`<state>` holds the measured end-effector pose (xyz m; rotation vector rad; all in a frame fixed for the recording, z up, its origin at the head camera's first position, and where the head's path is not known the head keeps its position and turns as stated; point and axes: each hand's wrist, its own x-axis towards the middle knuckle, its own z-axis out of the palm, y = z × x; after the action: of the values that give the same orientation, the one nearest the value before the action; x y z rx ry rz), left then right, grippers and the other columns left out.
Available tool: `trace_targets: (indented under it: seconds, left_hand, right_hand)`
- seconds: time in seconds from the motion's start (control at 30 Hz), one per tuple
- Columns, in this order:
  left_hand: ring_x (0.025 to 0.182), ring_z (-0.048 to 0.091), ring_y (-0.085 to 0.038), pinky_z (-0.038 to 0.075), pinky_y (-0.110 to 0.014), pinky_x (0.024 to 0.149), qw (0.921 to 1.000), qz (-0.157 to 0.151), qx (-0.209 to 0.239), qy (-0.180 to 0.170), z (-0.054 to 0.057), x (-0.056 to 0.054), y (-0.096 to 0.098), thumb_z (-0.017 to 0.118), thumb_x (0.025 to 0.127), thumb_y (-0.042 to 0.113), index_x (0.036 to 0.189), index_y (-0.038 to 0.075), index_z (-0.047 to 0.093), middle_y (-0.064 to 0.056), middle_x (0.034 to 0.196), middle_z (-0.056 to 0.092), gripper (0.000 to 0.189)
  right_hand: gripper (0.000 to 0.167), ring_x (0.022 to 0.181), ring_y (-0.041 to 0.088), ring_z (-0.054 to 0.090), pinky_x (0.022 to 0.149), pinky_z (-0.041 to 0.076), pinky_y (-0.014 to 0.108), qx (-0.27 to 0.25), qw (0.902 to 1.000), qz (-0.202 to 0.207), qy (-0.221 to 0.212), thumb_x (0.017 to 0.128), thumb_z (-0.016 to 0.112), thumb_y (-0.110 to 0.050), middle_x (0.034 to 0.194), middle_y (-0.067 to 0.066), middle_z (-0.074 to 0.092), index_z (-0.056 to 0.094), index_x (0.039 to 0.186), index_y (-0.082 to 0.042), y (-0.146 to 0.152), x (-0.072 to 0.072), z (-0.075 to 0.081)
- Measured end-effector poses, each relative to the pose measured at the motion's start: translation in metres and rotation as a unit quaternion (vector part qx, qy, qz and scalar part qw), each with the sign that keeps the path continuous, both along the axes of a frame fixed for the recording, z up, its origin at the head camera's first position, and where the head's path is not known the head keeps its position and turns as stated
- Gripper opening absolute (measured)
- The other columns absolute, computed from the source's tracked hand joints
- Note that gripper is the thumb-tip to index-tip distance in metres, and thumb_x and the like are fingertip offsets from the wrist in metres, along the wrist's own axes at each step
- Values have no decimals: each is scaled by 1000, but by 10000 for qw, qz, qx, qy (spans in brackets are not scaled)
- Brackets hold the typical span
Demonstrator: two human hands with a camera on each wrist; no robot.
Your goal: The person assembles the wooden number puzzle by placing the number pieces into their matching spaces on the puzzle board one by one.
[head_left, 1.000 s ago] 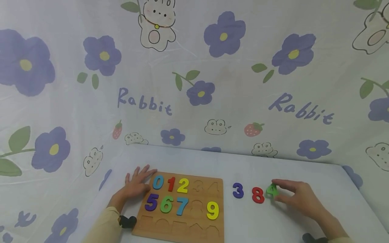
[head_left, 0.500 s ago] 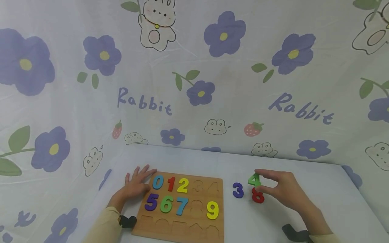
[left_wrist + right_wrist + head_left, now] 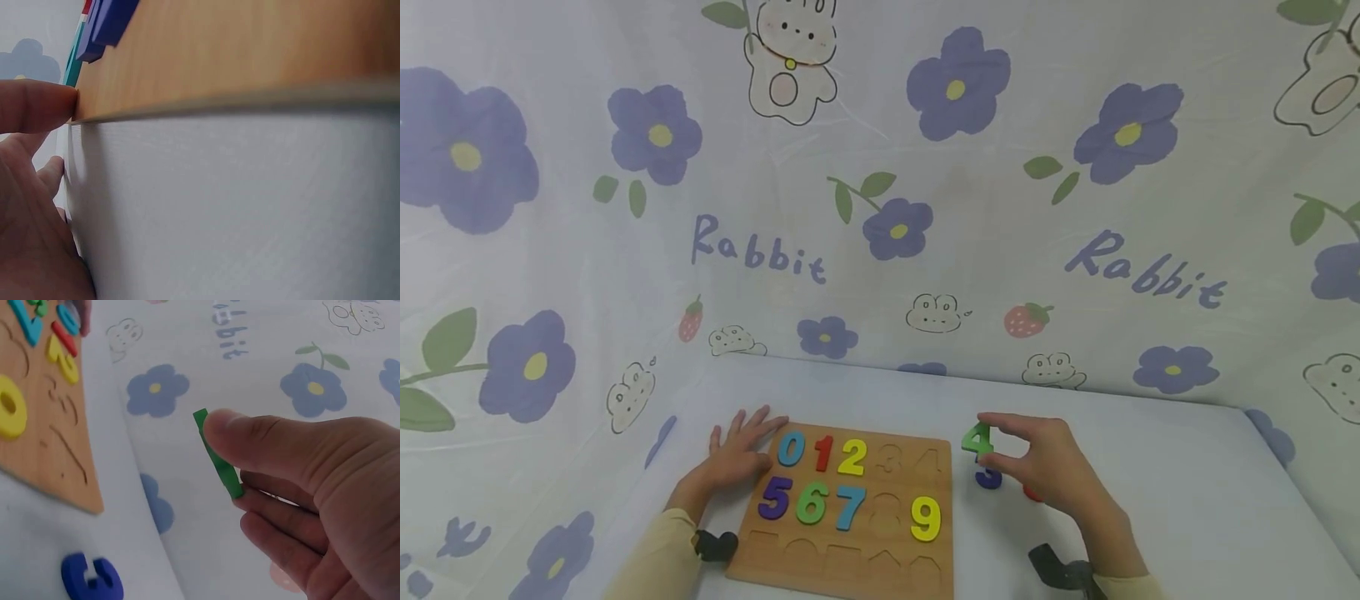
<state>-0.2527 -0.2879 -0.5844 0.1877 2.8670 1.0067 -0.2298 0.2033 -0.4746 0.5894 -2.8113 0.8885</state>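
My right hand [image 3: 1063, 467] pinches a green number 4 [image 3: 977, 437] between thumb and fingertips, just right of the wooden number board [image 3: 891, 483]. In the right wrist view the 4 [image 3: 219, 459] shows edge-on, raised off the table. It overlaps the purple number 3 [image 3: 990, 479] in the head view. My hand covers most of the red number 8 [image 3: 1032, 493]. Fingers spread, my left hand [image 3: 733, 458] rests at the board's upper left edge; its thumb [image 3: 44, 106] touches that edge in the left wrist view. Recesses for 3, 4 and 8 show bare wood.
Seated in the board are several coloured numbers, among them a yellow 9 [image 3: 925, 518] and a blue 7 [image 3: 850, 507]. Outlined shapes line its bottom row. A patterned cloth [image 3: 970, 183] hangs behind the white table [image 3: 1210, 492].
My right hand has lifted the green 4 off the table and carried it left, past the red 8 and over the purple 3. My left hand has stayed in place.
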Motion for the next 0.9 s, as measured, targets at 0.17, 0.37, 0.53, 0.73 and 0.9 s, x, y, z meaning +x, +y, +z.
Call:
trace_targets:
  seconds: [0.17, 0.37, 0.53, 0.73, 0.9]
  left_hand:
    - [166, -7, -58, -20, -82, 122, 10000, -53, -2, 66, -4, -2, -2, 64, 89, 19, 164, 24, 51, -21, 182, 20, 77]
    - [167, -7, -56, -20, -81, 123, 10000, -4, -24, 12, -5, -4, -2, 64, 89, 19, 165, 22, 51, -20, 183, 19, 77]
    - [167, -7, -57, -20, -81, 123, 9999, 45, -116, -48, -7, -4, -1, 63, 90, 17, 165, 19, 50, -21, 183, 19, 76]
    - [167, -7, -57, -20, -81, 123, 9999, 40, -131, -26, -7, -5, -1, 63, 90, 16, 165, 17, 50, -22, 182, 19, 76]
    - [167, -6, -57, -20, -81, 123, 9999, 35, -96, -3, -9, -5, -1, 64, 90, 17, 165, 19, 50, -22, 182, 20, 76]
  right_hand:
    - [56, 131, 34, 73, 108, 59, 57, -98, 9999, -53, -88, 89, 92, -25, 139, 5, 78, 75, 142, -21, -18, 0, -2]
    - [52, 133, 33, 71, 111, 57, 58, -156, 9997, 16, -202, 90, 90, -23, 138, 4, 79, 76, 140, -20, -36, -7, -11]
    - [51, 131, 32, 72, 107, 61, 55, -213, 9993, 4, -313, 90, 91, -21, 137, 4, 79, 77, 139, -21, -46, -11, -23]
    - [53, 134, 34, 71, 109, 59, 57, -223, 9988, -83, -431, 88, 93, -21, 137, 3, 79, 77, 139, -21, -56, -13, -42]
    - [53, 139, 34, 67, 115, 54, 61, -251, 9974, -159, -663, 88, 93, -22, 137, 1, 79, 77, 139, -22, -62, -14, -55]
